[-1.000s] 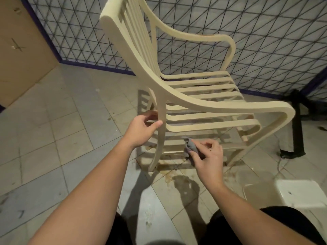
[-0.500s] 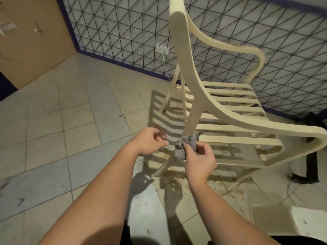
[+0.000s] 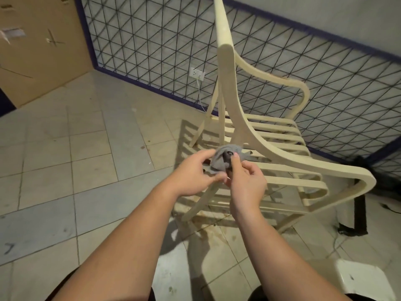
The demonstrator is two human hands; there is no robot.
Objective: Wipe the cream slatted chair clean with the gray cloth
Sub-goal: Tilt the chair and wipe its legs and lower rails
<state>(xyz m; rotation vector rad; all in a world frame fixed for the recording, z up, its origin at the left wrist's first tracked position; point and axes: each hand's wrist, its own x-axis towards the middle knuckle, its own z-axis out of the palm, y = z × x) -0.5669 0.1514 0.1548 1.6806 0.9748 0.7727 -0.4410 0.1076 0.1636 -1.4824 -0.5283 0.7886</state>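
The cream slatted chair [image 3: 280,157] stands on the tiled floor in front of me, seen from its side, its back rising to the top edge. The gray cloth [image 3: 219,158] is bunched up between both hands, just in front of the chair's rear leg. My left hand [image 3: 193,172] pinches the cloth's lower left part. My right hand [image 3: 245,181] pinches it from the right with thumb and forefinger. The cloth does not clearly touch the chair.
A wall with a black diamond grid and a blue border [image 3: 152,46] runs behind the chair, with a socket and white cable [image 3: 196,73]. A brown board [image 3: 39,44] leans at left. A white stool [image 3: 364,281] sits at lower right. A black stand [image 3: 358,216] is beside the chair's front.
My left hand let go of the chair's rear leg and came over to the cloth. Both hands now hold the cloth, lifted off the leg. The view shifted left around the chair.
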